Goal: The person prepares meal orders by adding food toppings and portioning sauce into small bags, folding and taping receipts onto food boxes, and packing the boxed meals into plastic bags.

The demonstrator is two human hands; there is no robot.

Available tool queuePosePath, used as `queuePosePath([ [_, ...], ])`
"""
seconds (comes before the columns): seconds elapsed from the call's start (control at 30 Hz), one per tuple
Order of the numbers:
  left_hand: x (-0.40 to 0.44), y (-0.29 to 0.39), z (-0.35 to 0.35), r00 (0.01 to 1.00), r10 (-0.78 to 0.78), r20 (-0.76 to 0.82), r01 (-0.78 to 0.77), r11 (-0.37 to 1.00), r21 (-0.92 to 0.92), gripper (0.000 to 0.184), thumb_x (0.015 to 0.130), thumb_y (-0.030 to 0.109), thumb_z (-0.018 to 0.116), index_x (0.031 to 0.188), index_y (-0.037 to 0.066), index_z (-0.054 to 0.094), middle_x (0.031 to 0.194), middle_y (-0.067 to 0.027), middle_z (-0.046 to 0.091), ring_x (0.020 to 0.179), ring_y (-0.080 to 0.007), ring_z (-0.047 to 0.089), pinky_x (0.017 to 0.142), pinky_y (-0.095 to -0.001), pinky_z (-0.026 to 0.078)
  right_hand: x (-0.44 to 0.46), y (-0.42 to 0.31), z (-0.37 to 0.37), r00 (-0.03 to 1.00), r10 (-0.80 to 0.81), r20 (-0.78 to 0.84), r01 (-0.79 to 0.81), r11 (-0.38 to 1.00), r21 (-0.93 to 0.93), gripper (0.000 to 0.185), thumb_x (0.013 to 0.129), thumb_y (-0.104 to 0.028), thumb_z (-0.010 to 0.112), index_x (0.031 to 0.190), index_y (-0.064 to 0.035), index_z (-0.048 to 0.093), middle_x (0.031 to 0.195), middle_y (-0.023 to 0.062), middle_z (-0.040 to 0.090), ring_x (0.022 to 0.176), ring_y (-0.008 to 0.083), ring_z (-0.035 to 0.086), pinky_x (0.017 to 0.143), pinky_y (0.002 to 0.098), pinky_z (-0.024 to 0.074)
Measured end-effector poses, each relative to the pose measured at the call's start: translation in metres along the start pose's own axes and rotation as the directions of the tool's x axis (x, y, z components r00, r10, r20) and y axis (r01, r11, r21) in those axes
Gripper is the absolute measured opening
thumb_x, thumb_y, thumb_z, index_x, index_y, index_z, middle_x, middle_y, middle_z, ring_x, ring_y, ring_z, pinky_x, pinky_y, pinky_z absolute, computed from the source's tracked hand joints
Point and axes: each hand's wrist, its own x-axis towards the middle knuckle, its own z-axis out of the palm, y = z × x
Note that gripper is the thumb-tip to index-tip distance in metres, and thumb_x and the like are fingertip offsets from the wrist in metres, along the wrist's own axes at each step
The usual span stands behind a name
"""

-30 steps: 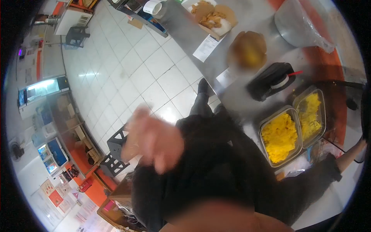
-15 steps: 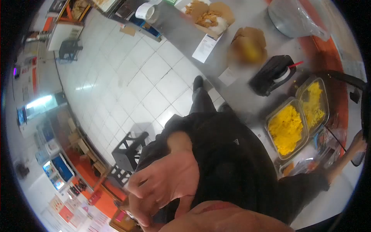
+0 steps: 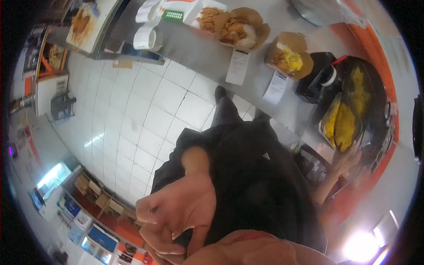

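Reaching with the right hand (image 3: 346, 164), fingers too blurred to read, beside a plastic container (image 3: 324, 133) of yellow food (image 3: 343, 126) on the counter (image 3: 194, 51); holding the left hand (image 3: 181, 210) with fingers loosely open.

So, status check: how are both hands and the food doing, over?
Left hand near chin, fingers curled, nothing visible held. Right hand blurred beside yellow food, grip unclear. Black box-like object close by.

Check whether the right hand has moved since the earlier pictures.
Yes: the right hand has moved leftward, from well right of the fuller yellow-food tub to beside it.
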Motion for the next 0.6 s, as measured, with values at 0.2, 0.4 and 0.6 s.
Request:
queuePosePath([
  [0.2, -0.002, -0.023, 0.039, 0.97, -0.085, -0.227, 0.064, 0.993, -0.098, 0.058, 0.074, 0.043, 0.065, 0.122, 0.015, 0.046, 0.112, 0.0004, 0.047, 0.109, -0.0215, 0.039, 0.086, -0.0416, 0.023, -0.044, -0.024, 0.005, 0.928, 0.23, 0.294, -0.265, 0.96, 0.086, 0.072, 0.069, -0.006, 0.071, 0.135, -0.0152, 0.043, 0.127, 0.0214, 0.046, 0.119, 0.0374, 0.042, 0.099, 0.0459, 0.0352],
  [0.4, -0.029, -0.008, 0.104, 0.875, -0.343, -0.342, 0.346, 0.937, -0.054, 0.063, 0.06, 0.03, 0.077, 0.108, 0.009, 0.042, 0.095, 0.0035, 0.038, 0.095, -0.0132, 0.036, 0.075, -0.0307, 0.021, -0.081, -0.036, -0.008, 0.869, 0.449, 0.205, -0.493, 0.819, 0.293, 0.065, 0.075, -0.01, 0.07, 0.134, -0.0146, 0.044, 0.13, 0.0189, 0.041, 0.12, 0.0369, 0.039, 0.1, 0.0474, 0.0327],
  [0.6, -0.064, 0.018, 0.178, 0.878, -0.474, 0.066, 0.456, 0.787, -0.415, 0.05, 0.075, 0.041, 0.063, 0.117, 0.018, 0.049, 0.115, 0.002, 0.046, 0.103, -0.0228, 0.038, 0.084, -0.0442, 0.024, -0.141, 0.012, 0.01, 0.7, 0.693, 0.172, -0.711, 0.654, 0.259, 0.062, 0.076, -0.002, 0.066, 0.133, -0.0118, 0.042, 0.124, 0.0197, 0.043, 0.112, 0.0352, 0.042, 0.095, 0.0416, 0.0367],
])
